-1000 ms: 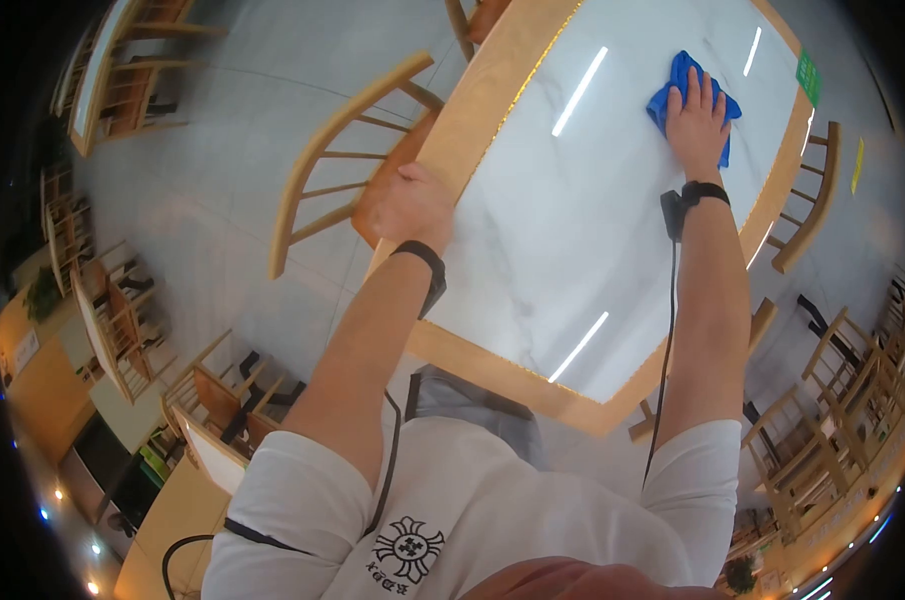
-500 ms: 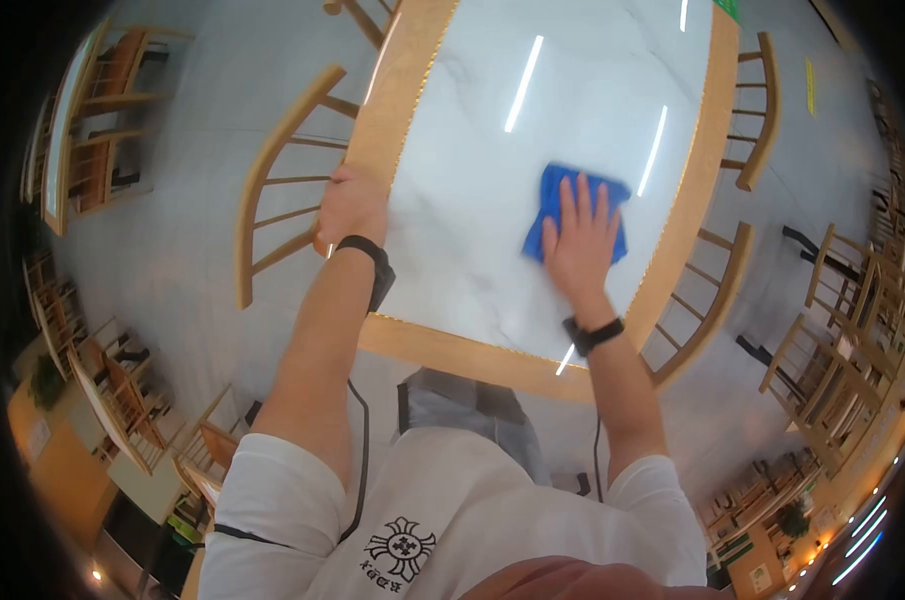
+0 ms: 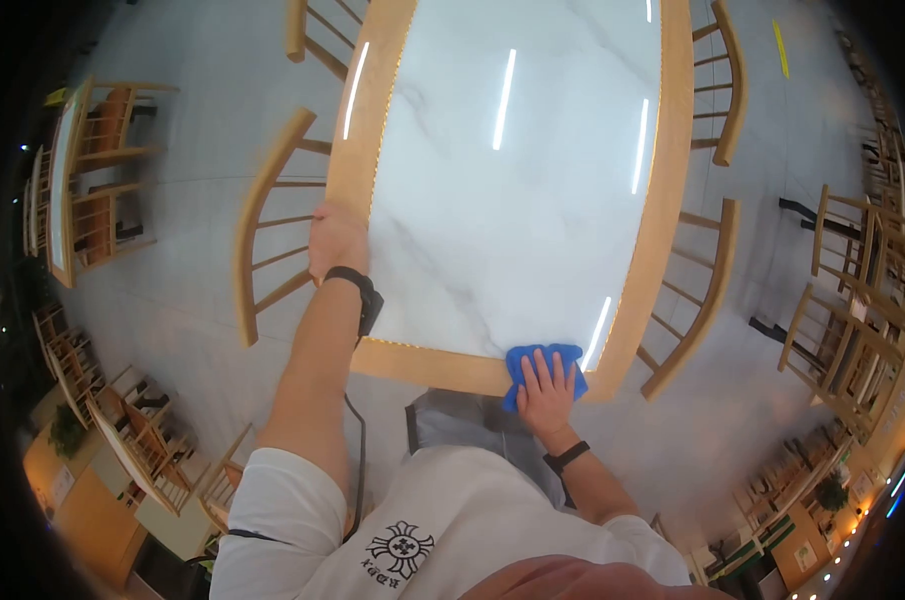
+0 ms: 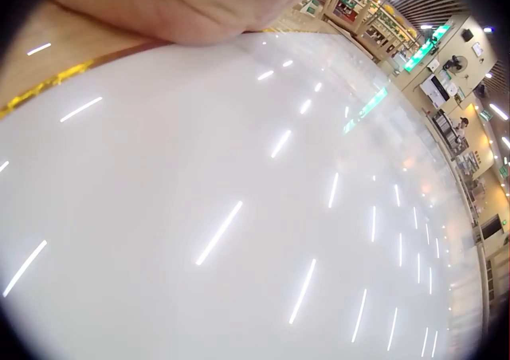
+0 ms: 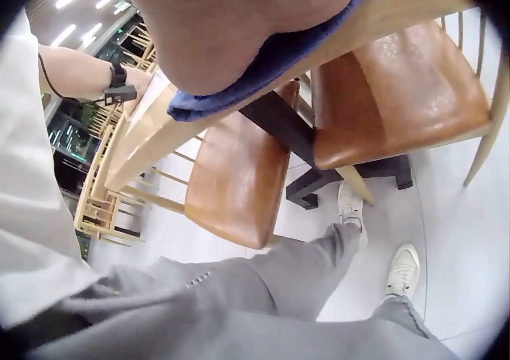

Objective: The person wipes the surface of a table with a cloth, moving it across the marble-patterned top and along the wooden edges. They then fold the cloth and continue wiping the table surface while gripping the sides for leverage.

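A blue cloth (image 3: 518, 362) lies over the near edge of a marble-topped table (image 3: 503, 250), close to its right corner. Flat on this cloth rests my right hand (image 3: 546, 390), its fingers extended and pointing away from me. In the right wrist view, the heel of the right hand (image 5: 231, 33) covers much of the cloth (image 5: 247, 81), which overlaps the wooden rim. My left hand (image 3: 338, 243) grips the left wooden edge of the table; its fingertips are hidden. The left wrist view shows only part of the left hand (image 4: 215, 5) over the wooden border.
Wooden chairs stand along both long sides, including a left chair (image 3: 263, 230) and a right chair (image 3: 708, 300). Below the tabletop are brown chair seats (image 5: 239, 177) and a black table leg (image 5: 279, 121). More tables and chairs fill both sides of the room.
My right hand has swept the blue cloth from the far right of the tabletop to the near edge. The left hand keeps its place on the left edge while the head view shifts.
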Demonstrator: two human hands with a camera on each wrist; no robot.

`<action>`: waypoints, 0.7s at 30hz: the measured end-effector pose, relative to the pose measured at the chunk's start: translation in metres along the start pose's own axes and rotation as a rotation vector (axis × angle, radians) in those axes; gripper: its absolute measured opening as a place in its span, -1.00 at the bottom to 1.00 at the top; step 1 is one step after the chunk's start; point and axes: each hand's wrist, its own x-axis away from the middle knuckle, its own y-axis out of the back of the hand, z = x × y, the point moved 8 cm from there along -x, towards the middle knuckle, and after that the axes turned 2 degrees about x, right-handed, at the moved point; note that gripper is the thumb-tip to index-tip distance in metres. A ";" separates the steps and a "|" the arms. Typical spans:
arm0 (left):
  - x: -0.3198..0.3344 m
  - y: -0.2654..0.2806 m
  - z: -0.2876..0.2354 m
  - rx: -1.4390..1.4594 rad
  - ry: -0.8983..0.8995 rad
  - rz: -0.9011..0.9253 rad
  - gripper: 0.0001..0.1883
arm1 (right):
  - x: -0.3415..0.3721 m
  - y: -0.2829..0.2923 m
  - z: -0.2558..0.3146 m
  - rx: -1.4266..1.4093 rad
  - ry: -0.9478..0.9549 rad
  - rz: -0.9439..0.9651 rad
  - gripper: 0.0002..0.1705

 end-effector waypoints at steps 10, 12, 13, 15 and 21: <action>-0.008 0.009 0.001 -0.134 0.017 -0.037 -0.37 | -0.185 0.061 -0.053 0.135 0.101 -0.035 -0.25; -0.001 0.017 -0.003 -0.100 0.034 -0.041 -0.37 | -0.241 0.083 -0.066 0.150 0.090 -0.111 -0.26; 0.000 0.019 -0.005 -0.084 0.017 -0.045 -0.36 | -0.267 0.091 -0.074 0.168 0.074 -0.138 -0.27; 0.004 0.023 -0.009 -0.042 0.019 -0.072 -0.38 | -0.319 0.105 -0.093 0.207 0.052 -0.223 -0.29; -0.014 0.003 0.008 -0.038 0.021 -0.211 -0.44 | -0.450 0.125 -0.165 0.301 -0.144 -0.375 -0.30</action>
